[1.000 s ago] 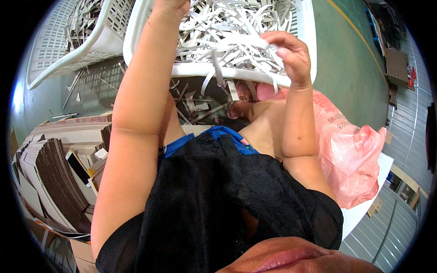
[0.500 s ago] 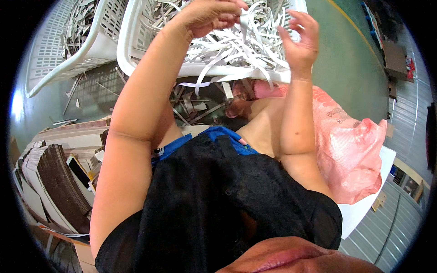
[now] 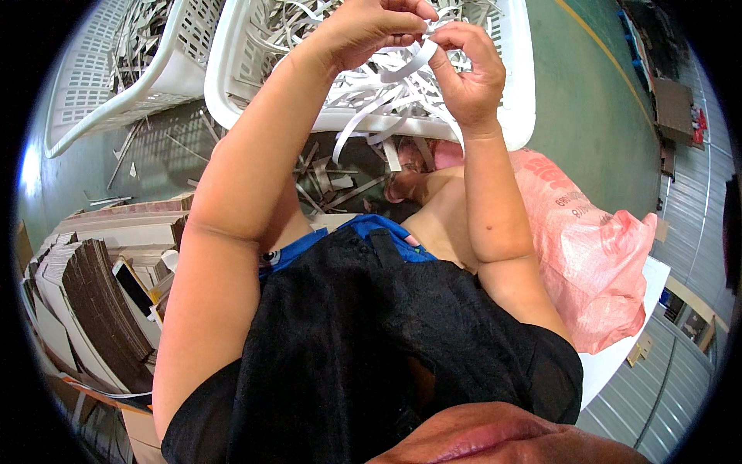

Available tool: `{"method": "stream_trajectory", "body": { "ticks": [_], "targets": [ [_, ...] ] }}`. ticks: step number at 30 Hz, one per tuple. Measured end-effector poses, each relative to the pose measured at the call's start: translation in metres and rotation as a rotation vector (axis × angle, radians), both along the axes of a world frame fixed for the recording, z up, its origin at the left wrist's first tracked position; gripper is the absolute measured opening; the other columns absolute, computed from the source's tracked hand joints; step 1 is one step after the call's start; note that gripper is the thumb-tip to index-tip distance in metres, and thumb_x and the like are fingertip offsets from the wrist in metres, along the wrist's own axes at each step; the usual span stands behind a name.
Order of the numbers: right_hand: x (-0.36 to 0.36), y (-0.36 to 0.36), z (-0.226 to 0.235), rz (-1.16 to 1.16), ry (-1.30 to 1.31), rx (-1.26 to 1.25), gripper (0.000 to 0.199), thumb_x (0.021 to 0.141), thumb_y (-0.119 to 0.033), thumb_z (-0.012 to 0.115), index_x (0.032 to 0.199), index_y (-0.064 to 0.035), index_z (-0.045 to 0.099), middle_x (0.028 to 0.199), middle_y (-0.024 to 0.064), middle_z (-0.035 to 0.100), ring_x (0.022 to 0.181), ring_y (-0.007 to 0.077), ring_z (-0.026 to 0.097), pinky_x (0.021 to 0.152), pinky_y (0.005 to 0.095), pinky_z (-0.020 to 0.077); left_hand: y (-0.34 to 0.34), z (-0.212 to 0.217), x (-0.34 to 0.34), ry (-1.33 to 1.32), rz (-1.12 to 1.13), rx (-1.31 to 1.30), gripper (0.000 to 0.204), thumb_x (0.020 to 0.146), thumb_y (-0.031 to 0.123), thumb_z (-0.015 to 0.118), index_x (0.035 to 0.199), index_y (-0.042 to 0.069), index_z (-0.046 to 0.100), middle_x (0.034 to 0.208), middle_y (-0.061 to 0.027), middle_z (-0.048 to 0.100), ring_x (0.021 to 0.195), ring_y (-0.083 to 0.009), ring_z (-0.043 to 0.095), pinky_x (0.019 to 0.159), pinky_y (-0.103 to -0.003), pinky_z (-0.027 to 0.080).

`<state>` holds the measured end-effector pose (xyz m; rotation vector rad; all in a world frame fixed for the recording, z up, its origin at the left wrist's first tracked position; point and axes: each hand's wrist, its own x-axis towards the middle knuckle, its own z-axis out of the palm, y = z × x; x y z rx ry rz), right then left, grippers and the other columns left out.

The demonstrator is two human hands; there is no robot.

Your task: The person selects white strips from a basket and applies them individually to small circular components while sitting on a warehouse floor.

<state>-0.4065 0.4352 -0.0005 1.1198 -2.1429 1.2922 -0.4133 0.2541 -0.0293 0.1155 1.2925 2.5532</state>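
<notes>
Both hands are raised over a white slotted plastic basket [image 3: 522, 100] full of tangled white paper strips [image 3: 371, 97]. My left hand [image 3: 371, 27] pinches one end of a curled white strip [image 3: 410, 62]. My right hand [image 3: 468, 69] grips the same strip from the other side, fingers bent around it. The two hands nearly touch above the basket's middle. More strips dangle from them over the basket's near rim.
A second white basket [image 3: 116, 85] with strips stands at the far left. Stacks of brown cardboard [image 3: 85, 301] with a phone [image 3: 131, 286] on them lie at my left. A pink sack [image 3: 595, 255] sits at my right on the green floor [image 3: 595, 116]. Loose scraps litter the floor between my legs.
My left hand came down and rightward out of the top edge to meet the right hand. Both now hold one strip, lifted above the heap.
</notes>
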Motion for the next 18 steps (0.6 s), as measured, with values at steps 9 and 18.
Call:
{"method": "stream_trajectory", "body": {
  "ticks": [9, 18],
  "targets": [
    [0.004, -0.007, -0.014, 0.006, -0.541, -0.382, 0.007, 0.088, -0.005, 0.064, 0.091, -0.0001, 0.06, 0.091, 0.0049, 0.064, 0.079, 0.0089, 0.059, 0.073, 0.0225, 0.0496, 0.007, -0.001, 0.001, 0.111, 0.08, -0.044, 0.022, 0.078, 0.002, 0.073, 0.099, 0.001, 0.065, 0.088, -0.0016, 0.064, 0.078, -0.0101, 0.062, 0.073, -0.023, 0.05],
    [-0.001, -0.01, -0.016, 0.046, -0.542, -0.41, 0.008, 0.089, -0.001, 0.059, 0.097, -0.0005, 0.06, 0.092, 0.0049, 0.063, 0.081, 0.01, 0.06, 0.072, 0.0241, 0.0508, 0.013, -0.004, 0.0, 0.144, 0.111, -0.122, 0.019, 0.081, 0.004, 0.073, 0.098, 0.002, 0.066, 0.087, -0.0006, 0.065, 0.076, -0.0085, 0.06, 0.07, -0.021, 0.048]
  ]
}}
